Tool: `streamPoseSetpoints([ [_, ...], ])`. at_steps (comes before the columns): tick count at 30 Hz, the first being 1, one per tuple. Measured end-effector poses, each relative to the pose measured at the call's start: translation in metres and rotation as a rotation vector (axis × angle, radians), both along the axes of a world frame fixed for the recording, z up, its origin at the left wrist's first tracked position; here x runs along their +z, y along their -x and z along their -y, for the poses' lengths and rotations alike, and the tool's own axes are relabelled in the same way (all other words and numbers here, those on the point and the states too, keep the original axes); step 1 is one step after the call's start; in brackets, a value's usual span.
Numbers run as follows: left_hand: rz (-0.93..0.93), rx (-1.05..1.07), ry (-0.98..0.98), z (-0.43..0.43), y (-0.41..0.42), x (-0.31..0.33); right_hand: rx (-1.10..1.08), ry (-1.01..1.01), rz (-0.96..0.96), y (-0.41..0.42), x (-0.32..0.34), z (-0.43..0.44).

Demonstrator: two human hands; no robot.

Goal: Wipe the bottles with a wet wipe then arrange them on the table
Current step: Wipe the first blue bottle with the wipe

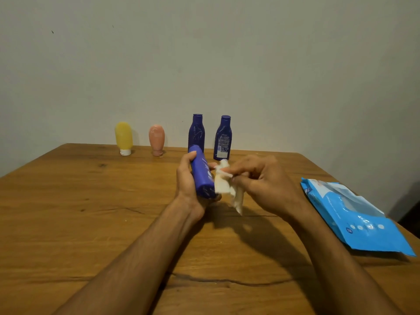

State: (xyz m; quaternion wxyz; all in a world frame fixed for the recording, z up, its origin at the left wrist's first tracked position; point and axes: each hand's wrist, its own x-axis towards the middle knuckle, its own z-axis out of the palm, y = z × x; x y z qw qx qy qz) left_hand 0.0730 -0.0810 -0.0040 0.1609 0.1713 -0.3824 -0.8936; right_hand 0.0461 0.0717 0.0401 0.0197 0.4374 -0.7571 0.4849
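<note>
My left hand (186, 178) grips a dark blue bottle (201, 172), tilted above the middle of the wooden table (91, 212). My right hand (261, 180) pinches a crumpled white wet wipe (223, 185) against the bottle's right side. Along the table's far edge stand a yellow tube (123, 137) on its white cap, a peach tube (156, 139), and two upright dark blue bottles (196, 131) (223, 138). The held bottle hides the base of the left one.
A blue pack of wet wipes (354, 217) lies flat on the table at the right, near its edge. A plain wall rises right behind the row of bottles.
</note>
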Motion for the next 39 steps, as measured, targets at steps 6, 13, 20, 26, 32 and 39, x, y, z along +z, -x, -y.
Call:
streamPoseSetpoints([
  [6, 0.115, -0.032, 0.049, 0.0, 0.0, 0.0, -0.249, 0.261, 0.022, 0.006, -0.003, 0.002],
  [13, 0.028, -0.043, -0.012, 0.002, 0.001, -0.001, -0.205, 0.227, -0.282, -0.006, -0.011, 0.013],
  [20, -0.066, -0.083, -0.011, 0.005, -0.001, 0.0, -0.209, 0.196, -0.454, -0.006, -0.018, 0.018],
  [26, -0.102, -0.02, -0.018, 0.001, -0.002, 0.004, -0.296, 0.315, -0.326, -0.003, -0.021, 0.016],
  [32, -0.072, -0.01, -0.113, 0.002, 0.0, 0.005, -0.197, 0.181, -0.526, -0.012, -0.021, 0.022],
  [39, -0.058, -0.008, -0.127, 0.001, -0.001, 0.004, -0.205, 0.168, -0.524, -0.011, -0.021, 0.02],
])
